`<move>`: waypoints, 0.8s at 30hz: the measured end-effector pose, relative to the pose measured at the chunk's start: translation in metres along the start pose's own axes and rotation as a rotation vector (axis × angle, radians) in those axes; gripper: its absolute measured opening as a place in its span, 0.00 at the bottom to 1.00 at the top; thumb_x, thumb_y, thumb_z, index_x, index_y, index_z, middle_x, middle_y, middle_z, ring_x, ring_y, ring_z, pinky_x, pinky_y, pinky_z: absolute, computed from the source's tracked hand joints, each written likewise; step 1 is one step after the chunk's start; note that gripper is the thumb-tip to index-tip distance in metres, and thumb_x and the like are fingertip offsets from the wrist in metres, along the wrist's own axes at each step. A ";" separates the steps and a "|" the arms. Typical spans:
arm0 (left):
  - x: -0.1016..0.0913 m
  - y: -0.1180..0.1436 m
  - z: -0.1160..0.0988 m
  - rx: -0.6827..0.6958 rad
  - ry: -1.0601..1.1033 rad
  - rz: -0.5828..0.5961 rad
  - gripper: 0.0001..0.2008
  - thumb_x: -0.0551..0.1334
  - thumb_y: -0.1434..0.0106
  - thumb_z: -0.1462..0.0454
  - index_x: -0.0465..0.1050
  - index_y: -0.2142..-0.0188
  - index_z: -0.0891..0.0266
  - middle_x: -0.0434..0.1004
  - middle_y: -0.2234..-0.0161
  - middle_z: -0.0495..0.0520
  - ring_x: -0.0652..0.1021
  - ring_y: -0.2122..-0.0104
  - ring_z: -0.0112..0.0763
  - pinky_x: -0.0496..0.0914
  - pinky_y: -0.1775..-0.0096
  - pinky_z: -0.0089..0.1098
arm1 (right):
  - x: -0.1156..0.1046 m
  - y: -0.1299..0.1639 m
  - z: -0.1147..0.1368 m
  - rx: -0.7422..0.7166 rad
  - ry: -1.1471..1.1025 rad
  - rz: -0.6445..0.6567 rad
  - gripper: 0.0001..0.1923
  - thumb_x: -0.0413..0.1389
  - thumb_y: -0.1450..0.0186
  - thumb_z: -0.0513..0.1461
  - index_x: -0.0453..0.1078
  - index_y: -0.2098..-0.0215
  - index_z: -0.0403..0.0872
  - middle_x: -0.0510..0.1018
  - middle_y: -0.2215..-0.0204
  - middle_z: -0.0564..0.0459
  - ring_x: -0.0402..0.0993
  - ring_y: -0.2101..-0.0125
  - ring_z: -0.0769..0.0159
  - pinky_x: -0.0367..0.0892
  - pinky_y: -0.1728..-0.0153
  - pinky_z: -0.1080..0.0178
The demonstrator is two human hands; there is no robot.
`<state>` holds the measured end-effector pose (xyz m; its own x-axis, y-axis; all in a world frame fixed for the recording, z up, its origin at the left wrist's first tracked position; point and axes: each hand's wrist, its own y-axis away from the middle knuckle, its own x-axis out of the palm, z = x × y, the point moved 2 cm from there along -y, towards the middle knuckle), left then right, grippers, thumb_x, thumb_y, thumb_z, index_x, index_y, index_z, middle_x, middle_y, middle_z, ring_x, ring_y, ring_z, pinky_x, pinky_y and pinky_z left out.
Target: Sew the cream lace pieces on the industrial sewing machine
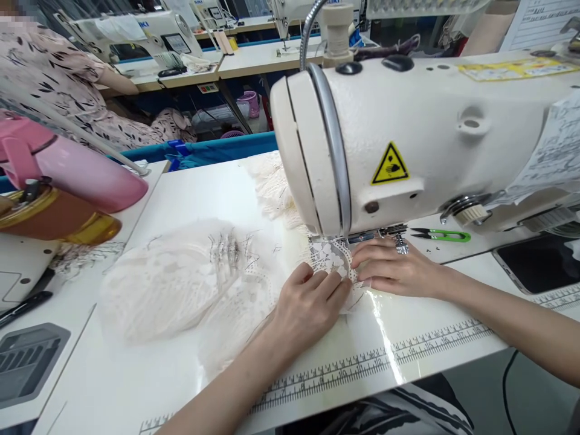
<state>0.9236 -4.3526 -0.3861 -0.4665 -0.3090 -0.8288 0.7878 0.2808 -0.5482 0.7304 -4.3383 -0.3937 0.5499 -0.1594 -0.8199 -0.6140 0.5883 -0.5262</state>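
Observation:
A piece of cream lace fabric [330, 256] lies under the needle end of a white sewing machine [408, 133]. My left hand [312, 302] is closed on the lace's near edge, its fingers curled down with the tips hidden. My right hand [399, 266] rests on the lace's right side, close to the presser foot area, fingers stretched out and lying flat. A ring shows on one finger. Left of my hands, more sheer lace pieces [167, 290] with dark loose threads are spread on the table. Further lace [272, 187] lies behind the machine head.
Green thread snips [441, 235] and a phone [539, 263] lie right of the machine. A pink bottle [86, 163] and an amber jar [58, 214] stand at the left. A printed ruler [344, 371] runs along the front edge. Another person [58, 78] sits beyond, near other sewing machines.

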 end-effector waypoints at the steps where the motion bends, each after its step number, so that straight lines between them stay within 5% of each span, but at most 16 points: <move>1: 0.000 0.000 0.000 -0.001 0.005 -0.004 0.10 0.56 0.41 0.76 0.72 0.67 0.63 0.67 0.78 0.45 0.63 0.79 0.25 0.55 0.73 0.33 | 0.001 0.001 -0.001 0.004 -0.008 0.007 0.05 0.51 0.32 0.36 0.70 0.63 0.46 0.78 0.59 0.52 0.72 0.55 0.64 0.68 0.58 0.57; 7: 0.003 0.000 0.002 -0.003 0.033 0.014 0.11 0.54 0.41 0.76 0.71 0.65 0.63 0.71 0.76 0.47 0.68 0.77 0.28 0.61 0.72 0.33 | 0.002 0.003 -0.001 -0.041 -0.029 -0.026 0.05 0.52 0.33 0.34 0.70 0.61 0.46 0.80 0.60 0.53 0.71 0.51 0.65 0.69 0.51 0.56; 10: 0.006 0.001 0.004 0.012 0.137 0.027 0.09 0.55 0.39 0.71 0.71 0.62 0.65 0.78 0.63 0.56 0.76 0.61 0.36 0.71 0.60 0.39 | 0.001 0.001 -0.001 -0.050 -0.046 -0.062 0.05 0.52 0.33 0.33 0.70 0.62 0.45 0.81 0.64 0.54 0.73 0.53 0.68 0.69 0.48 0.57; 14: 0.013 0.005 0.007 -0.026 0.194 0.176 0.18 0.54 0.36 0.63 0.66 0.49 0.71 0.71 0.47 0.64 0.69 0.44 0.43 0.70 0.47 0.42 | 0.000 -0.002 0.001 -0.022 0.019 -0.049 0.07 0.53 0.34 0.32 0.71 0.61 0.46 0.80 0.65 0.56 0.75 0.60 0.70 0.70 0.49 0.61; 18: 0.017 0.008 0.009 -0.075 0.115 0.263 0.27 0.55 0.36 0.59 0.60 0.42 0.73 0.66 0.42 0.64 0.67 0.42 0.44 0.71 0.48 0.44 | -0.004 -0.004 0.004 -0.021 0.191 -0.058 0.06 0.53 0.33 0.33 0.71 0.61 0.48 0.80 0.68 0.59 0.76 0.64 0.72 0.72 0.57 0.65; 24: 0.018 0.010 0.008 -0.084 0.053 0.272 0.27 0.57 0.40 0.62 0.63 0.42 0.70 0.67 0.43 0.60 0.69 0.44 0.45 0.72 0.49 0.44 | -0.004 -0.003 0.005 -0.020 0.285 -0.053 0.08 0.51 0.32 0.34 0.71 0.58 0.48 0.80 0.67 0.58 0.75 0.63 0.71 0.70 0.64 0.65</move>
<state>0.9261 -4.3632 -0.4056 -0.2647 -0.1647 -0.9502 0.8520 0.4216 -0.3105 0.7323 -4.3354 -0.3880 0.4018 -0.4080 -0.8198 -0.6008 0.5582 -0.5723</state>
